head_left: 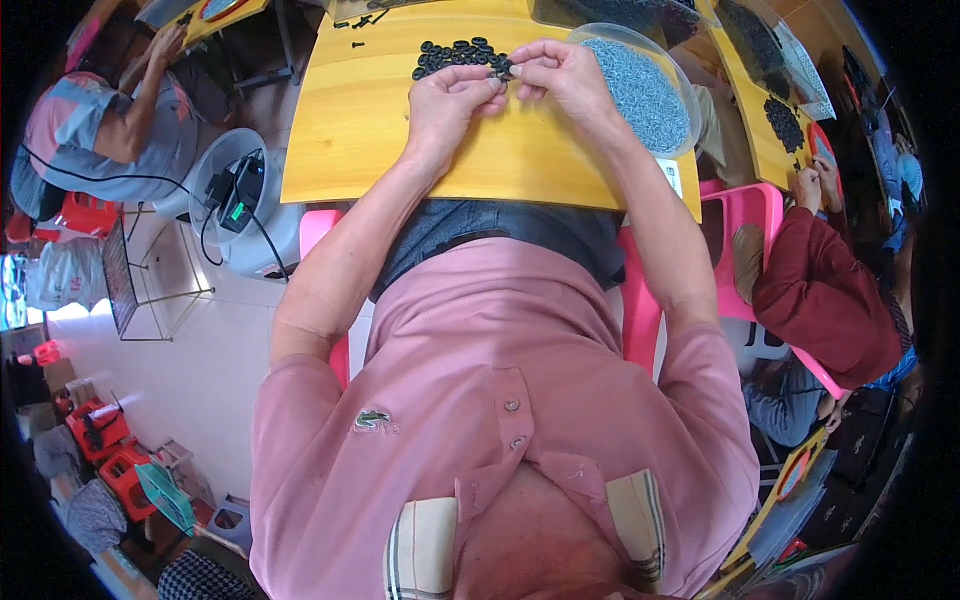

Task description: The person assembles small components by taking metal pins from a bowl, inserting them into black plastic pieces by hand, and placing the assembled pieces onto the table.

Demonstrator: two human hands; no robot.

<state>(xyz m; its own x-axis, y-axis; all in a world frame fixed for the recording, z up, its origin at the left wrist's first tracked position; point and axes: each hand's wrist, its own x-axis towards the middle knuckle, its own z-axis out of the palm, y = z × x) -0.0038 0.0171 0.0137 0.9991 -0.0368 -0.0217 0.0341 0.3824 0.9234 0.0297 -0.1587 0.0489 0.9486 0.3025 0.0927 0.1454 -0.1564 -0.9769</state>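
My left hand [448, 103] is closed in a pinch over the table, thumb and forefinger on a small black part [501, 75]. Against it, from the right, comes my right hand [563, 82], its fingertips also pinched together. Whatever the right fingertips grip is too small to make out. Just beyond the fingers lies a loose cluster of small round black pieces [447, 58], some of them ring-like. A clear round tub [690, 82] full of small silvery screws [638, 98] stands beside my right forearm.
On the yellow wooden table [345, 140], several black screw-like pieces [366, 20] lie at the far left. A clear bin [610, 14] of dark parts stands at the back. Co-workers sit left and right. A bucket [228, 185] with a black device and cables is at left.
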